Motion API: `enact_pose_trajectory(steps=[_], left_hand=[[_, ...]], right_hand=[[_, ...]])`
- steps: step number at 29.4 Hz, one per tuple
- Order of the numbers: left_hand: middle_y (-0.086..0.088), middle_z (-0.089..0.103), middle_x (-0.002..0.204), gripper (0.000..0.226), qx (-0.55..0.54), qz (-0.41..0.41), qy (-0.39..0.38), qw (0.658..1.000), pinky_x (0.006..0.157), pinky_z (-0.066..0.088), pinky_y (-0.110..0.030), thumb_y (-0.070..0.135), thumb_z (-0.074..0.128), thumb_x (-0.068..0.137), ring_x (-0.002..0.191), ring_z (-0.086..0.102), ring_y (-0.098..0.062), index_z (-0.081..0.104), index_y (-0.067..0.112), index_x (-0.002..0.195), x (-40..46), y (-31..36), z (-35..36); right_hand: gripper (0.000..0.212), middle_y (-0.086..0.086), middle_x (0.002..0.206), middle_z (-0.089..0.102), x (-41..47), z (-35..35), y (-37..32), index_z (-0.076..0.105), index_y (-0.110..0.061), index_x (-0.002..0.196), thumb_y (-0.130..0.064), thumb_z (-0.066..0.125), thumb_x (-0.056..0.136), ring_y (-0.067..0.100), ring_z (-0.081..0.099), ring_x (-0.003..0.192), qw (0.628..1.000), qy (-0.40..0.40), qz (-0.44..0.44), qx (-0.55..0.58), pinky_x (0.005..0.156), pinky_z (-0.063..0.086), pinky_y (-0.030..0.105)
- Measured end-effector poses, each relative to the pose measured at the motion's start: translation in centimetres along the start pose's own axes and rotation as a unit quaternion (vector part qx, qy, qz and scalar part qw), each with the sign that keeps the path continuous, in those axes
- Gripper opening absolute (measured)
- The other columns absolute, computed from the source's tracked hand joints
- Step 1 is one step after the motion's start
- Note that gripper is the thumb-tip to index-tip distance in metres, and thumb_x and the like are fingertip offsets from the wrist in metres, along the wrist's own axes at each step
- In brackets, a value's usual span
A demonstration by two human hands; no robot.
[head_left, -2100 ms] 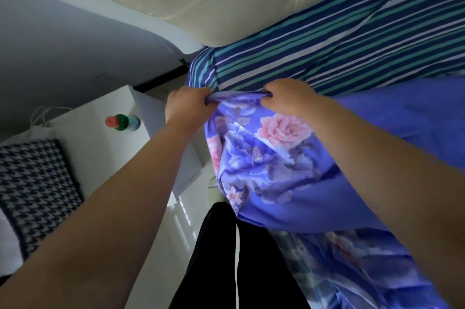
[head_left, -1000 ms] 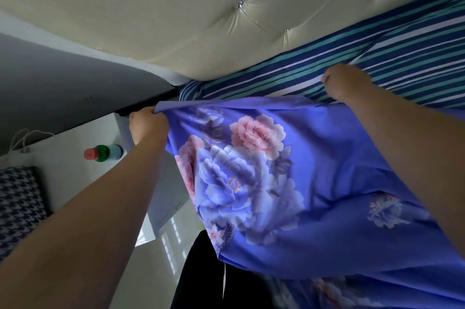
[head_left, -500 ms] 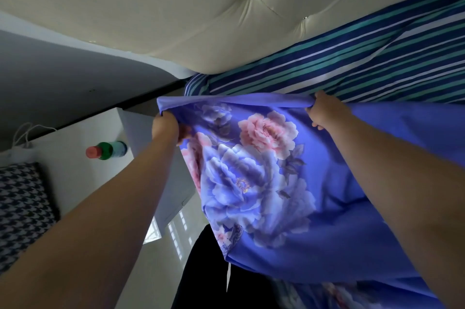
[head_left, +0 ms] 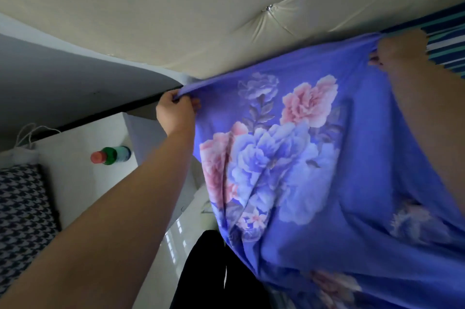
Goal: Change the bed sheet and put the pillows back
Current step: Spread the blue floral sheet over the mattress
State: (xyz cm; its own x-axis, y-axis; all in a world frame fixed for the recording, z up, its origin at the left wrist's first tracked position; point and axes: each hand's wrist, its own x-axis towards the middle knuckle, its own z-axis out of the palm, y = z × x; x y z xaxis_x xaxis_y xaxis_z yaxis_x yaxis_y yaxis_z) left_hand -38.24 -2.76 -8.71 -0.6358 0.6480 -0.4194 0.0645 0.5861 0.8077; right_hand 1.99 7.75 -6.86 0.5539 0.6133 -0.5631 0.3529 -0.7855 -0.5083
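I held the new sheet stretched along the headboard, my left hand pinching its corner and my right hand gripping its top edge. It was not yet tucked; the striped sheet lay underneath, and I saw no pillows. A nightstand with a bottle crowded the left corner.

This is a bedroom in a home. A soft, cream headboard with buttons stands at the top of a bed with a striped sheet. A white bedside cabinet with a bottle stands beside it.
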Motion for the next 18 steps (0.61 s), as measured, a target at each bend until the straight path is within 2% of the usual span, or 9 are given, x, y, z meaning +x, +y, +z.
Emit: enact_pose_trajectory(steps=[2, 4, 6, 8, 10, 12, 14, 15, 18], left_hand=[[-0.013, 0.071, 0.086, 0.021, 0.044, -0.015, -0.001, 0.999, 0.07, 0.057, -0.035, 0.01, 0.049, 0.079, 0.069, 0.065, -0.02, 0.063, 0.006, 0.094, 1.8, 0.3, 0.6], [-0.011, 0.067, 0.096, 0.031, 0.101, -0.03, -0.027, 0.994, 0.066, 0.048, -0.027, 0.017, 0.057, 0.081, 0.071, 0.054, -0.016, 0.059, 0.005, 0.11, 2.6, 0.2, 1.1], [-0.009, 0.065, 0.102, 0.037, 0.117, -0.02, -0.069, 0.99, 0.066, 0.039, -0.022, 0.016, 0.057, 0.083, 0.076, 0.054, -0.016, 0.053, 0.004, 0.117, 2.6, -0.1, 1.5], [-0.003, 0.061, 0.107, 0.038, 0.136, -0.002, -0.103, 0.985, 0.068, 0.038, -0.017, 0.01, 0.052, 0.085, 0.084, 0.054, -0.015, 0.047, 0.007, 0.122, 2.7, -0.4, 1.8], [0.002, 0.055, 0.105, 0.041, 0.137, -0.011, -0.116, 0.984, 0.055, 0.038, -0.005, 0.006, 0.047, 0.086, 0.081, 0.051, -0.01, 0.044, 0.009, 0.127, 3.4, -0.8, 2.1], [0.0, 0.053, 0.106, 0.042, 0.108, -0.031, -0.117, 0.987, 0.048, 0.035, 0.002, 0.002, 0.046, 0.086, 0.079, 0.05, -0.007, 0.045, 0.005, 0.128, 4.1, -1.3, 2.5], [-0.002, 0.053, 0.105, 0.043, 0.075, -0.059, -0.119, 0.988, 0.055, 0.04, -0.004, 0.0, 0.047, 0.086, 0.074, 0.049, -0.005, 0.047, 0.004, 0.128, 4.2, -1.9, 3.0], [-0.002, 0.052, 0.105, 0.044, 0.053, -0.079, -0.117, 0.989, 0.064, 0.043, -0.011, 0.0, 0.048, 0.085, 0.076, 0.05, -0.007, 0.046, 0.006, 0.129, 4.1, -2.4, 3.3], [0.001, 0.049, 0.105, 0.06, -0.012, -0.11, -0.117, 0.987, 0.08, 0.043, -0.027, 0.0, 0.05, 0.083, 0.083, 0.05, -0.01, 0.034, 0.014, 0.139, 4.4, -3.2, 3.6]], right_hand=[[0.014, -0.003, 0.065, 0.063, 0.2, 1.0, -1.0, 0.05, -0.023, 0.08, -0.018, 0.046, 0.092, 0.004, 0.055, 0.042, 0.999, -0.032, -0.009, 0.012, 0.046, 0.044, 0.022], [0.024, -0.003, 0.05, 0.055, -0.4, 2.6, -0.9, 0.044, -0.023, 0.071, -0.02, 0.047, 0.094, 0.008, 0.052, 0.04, 0.996, -0.078, 0.032, 0.033, 0.045, 0.044, 0.024], [0.026, 0.0, 0.06, 0.052, -0.4, 3.8, -0.6, 0.043, -0.023, 0.071, -0.019, 0.047, 0.095, 0.01, 0.049, 0.048, 0.994, -0.085, 0.06, 0.021, 0.047, 0.042, 0.024], [0.027, -0.007, 0.045, 0.056, -0.5, 4.2, -0.5, 0.041, -0.023, 0.074, -0.014, 0.037, 0.099, 0.004, 0.052, 0.038, 0.994, -0.08, 0.058, 0.039, 0.04, 0.043, 0.018], [0.03, -0.011, 0.034, 0.051, -0.3, 4.1, -0.8, 0.036, -0.02, 0.074, -0.006, 0.029, 0.1, -0.005, 0.047, 0.028, 0.989, -0.06, 0.049, 0.127, 0.038, 0.042, 0.009], [0.026, -0.005, 0.062, 0.058, -0.2, 4.0, -1.0, 0.037, -0.021, 0.078, -0.005, 0.032, 0.098, -0.008, 0.055, 0.045, 0.978, -0.025, 0.018, 0.206, 0.059, 0.053, 0.01], [0.011, -0.004, 0.092, 0.053, 1.0, 4.7, -0.5, 0.044, -0.019, 0.1, -0.011, 0.037, 0.097, 0.003, 0.062, 0.081, 0.966, -0.028, 0.02, 0.258, 0.087, 0.054, 0.026], [0.018, -0.003, 0.1, 0.052, 1.8, 5.1, -0.2, 0.042, -0.021, 0.11, -0.01, 0.036, 0.097, 0.008, 0.06, 0.091, 0.954, -0.053, 0.04, 0.291, 0.09, 0.05, 0.03], [0.019, -0.006, 0.091, 0.05, 2.5, 6.1, 0.8, 0.039, -0.024, 0.105, -0.006, 0.038, 0.096, 0.005, 0.053, 0.077, 0.94, -0.094, 0.066, 0.322, 0.088, 0.045, 0.031]])
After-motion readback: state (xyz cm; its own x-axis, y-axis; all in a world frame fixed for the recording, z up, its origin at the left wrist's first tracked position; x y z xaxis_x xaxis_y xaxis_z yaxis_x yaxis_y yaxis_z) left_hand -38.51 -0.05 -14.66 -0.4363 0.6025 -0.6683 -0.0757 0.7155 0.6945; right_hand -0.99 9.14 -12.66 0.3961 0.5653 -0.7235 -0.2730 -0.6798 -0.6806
